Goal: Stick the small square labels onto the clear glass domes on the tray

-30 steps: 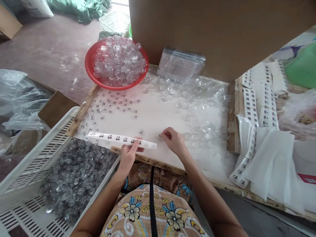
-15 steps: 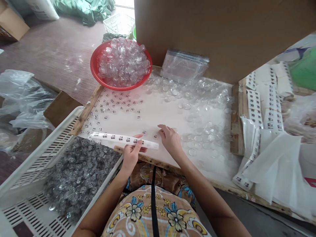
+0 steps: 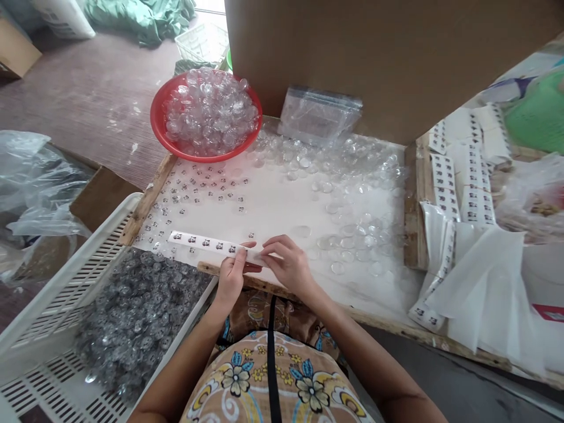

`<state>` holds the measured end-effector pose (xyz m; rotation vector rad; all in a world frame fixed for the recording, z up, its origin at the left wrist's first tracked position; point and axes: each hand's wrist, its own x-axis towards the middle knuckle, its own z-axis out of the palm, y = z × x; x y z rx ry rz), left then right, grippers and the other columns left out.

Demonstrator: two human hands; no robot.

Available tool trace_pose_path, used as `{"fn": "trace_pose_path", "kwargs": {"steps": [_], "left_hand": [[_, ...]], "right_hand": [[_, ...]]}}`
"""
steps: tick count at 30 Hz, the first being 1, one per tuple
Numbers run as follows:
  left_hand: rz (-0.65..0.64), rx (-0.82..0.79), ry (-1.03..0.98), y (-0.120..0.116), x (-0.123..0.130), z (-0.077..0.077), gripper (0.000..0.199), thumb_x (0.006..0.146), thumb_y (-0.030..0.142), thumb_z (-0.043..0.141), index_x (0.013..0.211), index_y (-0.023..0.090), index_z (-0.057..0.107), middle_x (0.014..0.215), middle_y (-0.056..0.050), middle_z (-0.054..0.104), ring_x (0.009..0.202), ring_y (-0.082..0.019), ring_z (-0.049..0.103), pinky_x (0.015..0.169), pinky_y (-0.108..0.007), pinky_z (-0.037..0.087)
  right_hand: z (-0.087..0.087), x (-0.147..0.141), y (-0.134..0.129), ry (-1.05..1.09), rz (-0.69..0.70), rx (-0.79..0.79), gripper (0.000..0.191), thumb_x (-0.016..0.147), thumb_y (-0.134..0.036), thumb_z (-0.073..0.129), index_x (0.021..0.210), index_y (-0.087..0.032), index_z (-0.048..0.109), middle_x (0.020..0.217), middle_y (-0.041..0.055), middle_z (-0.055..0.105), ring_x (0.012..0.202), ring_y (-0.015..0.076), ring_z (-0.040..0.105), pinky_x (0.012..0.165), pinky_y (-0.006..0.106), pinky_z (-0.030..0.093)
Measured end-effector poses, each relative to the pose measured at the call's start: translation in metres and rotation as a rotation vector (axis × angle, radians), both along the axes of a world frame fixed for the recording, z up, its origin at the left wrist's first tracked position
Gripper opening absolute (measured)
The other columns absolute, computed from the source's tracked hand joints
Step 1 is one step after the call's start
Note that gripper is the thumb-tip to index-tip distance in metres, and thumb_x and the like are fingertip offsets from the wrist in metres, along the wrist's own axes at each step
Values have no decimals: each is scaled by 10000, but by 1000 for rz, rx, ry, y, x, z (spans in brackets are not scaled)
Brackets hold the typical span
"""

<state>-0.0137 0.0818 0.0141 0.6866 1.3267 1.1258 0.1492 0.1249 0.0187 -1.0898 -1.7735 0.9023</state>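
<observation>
My left hand (image 3: 234, 272) is closed on a white strip of panda stickers (image 3: 199, 242), thumb on top and fingers beneath. The strip points left over the white work board (image 3: 273, 200). At the strip's right end, my right hand (image 3: 288, 262) pinches with thumb and forefinger; whether it grips the strip's end or a single sticker is too small to tell. Clear round domes (image 3: 341, 242) lie loose on the board's right side. On its left side, several small panda prints (image 3: 211, 185) show, seemingly on clear pieces.
A red basin (image 3: 158, 126) heaped with clear domes sits at the board's back left. Left of me, a white slatted crate (image 3: 88, 255) holds many panda-marked pieces. A cardboard box (image 3: 379, 53) stands behind. More sticker strips (image 3: 479, 188) lie beyond the wooden edge (image 3: 416, 217).
My right hand has moved left from the board to the strip's right end. The panda piece near its fingers is hidden or gone from sight. My left hand keeps holding the strip.
</observation>
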Motion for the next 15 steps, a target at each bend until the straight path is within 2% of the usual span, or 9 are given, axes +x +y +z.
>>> {"fn": "trace_pose_path", "kwargs": {"steps": [3, 6, 9, 15], "left_hand": [[4, 6, 2, -1, 1, -3, 572, 891, 583, 578, 1178, 101, 692, 858, -80, 753, 678, -188, 729, 621, -280, 609], [0, 15, -2, 0, 1, -5, 588, 886, 587, 578, 1177, 89, 694, 841, -80, 749, 676, -195, 726, 612, -287, 611], [-3, 13, -4, 1, 0, -6, 591, 876, 590, 587, 1156, 83, 701, 828, -77, 746, 682, -199, 727, 606, -289, 613], [6, 6, -7, 1, -1, -7, 578, 872, 588, 591, 1129, 84, 710, 815, -74, 743, 700, -202, 731, 617, -292, 617]], "right_hand": [[-1, 34, 22, 34, -193, -187, 114, 877, -311, 620, 817, -215, 637, 775, 30, 647, 711, 157, 599, 651, 288, 492], [-3, 69, 44, -95, -356, -371, 178, 817, -380, 657, 777, -209, 625, 661, -4, 592, 597, 136, 516, 588, 281, 428], [-6, 86, 55, -205, -362, -463, 187, 774, -380, 655, 713, -210, 605, 605, -23, 541, 569, 127, 460, 590, 285, 397], [-13, 81, 59, -366, -332, -480, 138, 753, -338, 626, 697, -216, 595, 609, -19, 552, 581, 134, 474, 620, 288, 386]]}}
